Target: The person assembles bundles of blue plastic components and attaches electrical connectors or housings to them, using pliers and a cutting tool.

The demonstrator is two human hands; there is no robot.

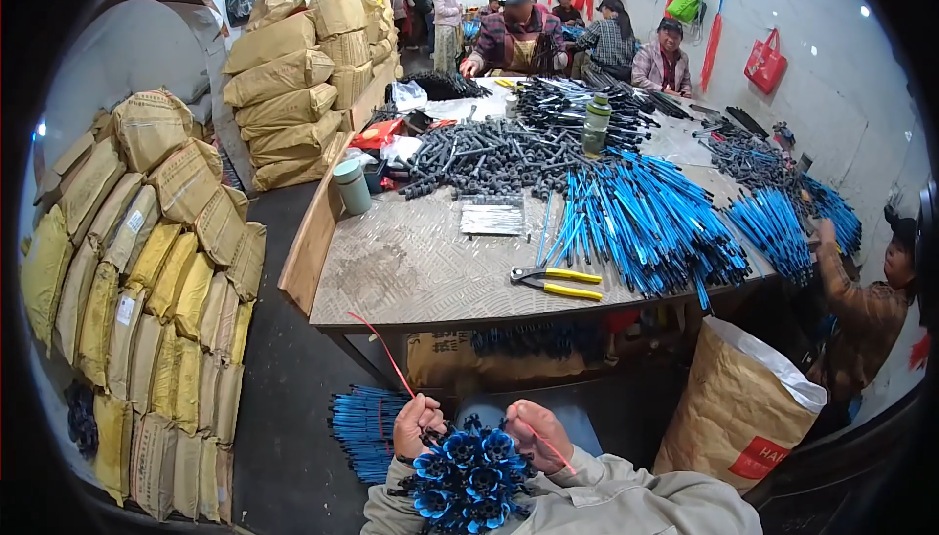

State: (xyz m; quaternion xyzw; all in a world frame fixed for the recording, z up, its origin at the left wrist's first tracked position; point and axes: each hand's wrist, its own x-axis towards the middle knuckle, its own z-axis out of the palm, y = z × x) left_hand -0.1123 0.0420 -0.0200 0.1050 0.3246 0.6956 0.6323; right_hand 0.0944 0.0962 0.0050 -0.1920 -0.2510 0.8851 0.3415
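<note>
Your left hand [419, 424] and right hand [536, 432] both grip a bundle of blue tubes [472, 476] end-on at your lap, each pinching an end of a red tie [383, 351] that runs up-left toward the desk [411, 271] edge. Below desk's near edge, tight gap. Yellow-handled pliers [556, 283] near that edge. Brown sack [738, 408] right, stacked sacks [147, 271] left, dark floor aisle between.

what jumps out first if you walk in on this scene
A big heap of bright blue rods spills over the right half of the table. Close by, the left hand and right hand grip a bundle of blue rods wound with red string. Tan sacks are stacked left.
</note>
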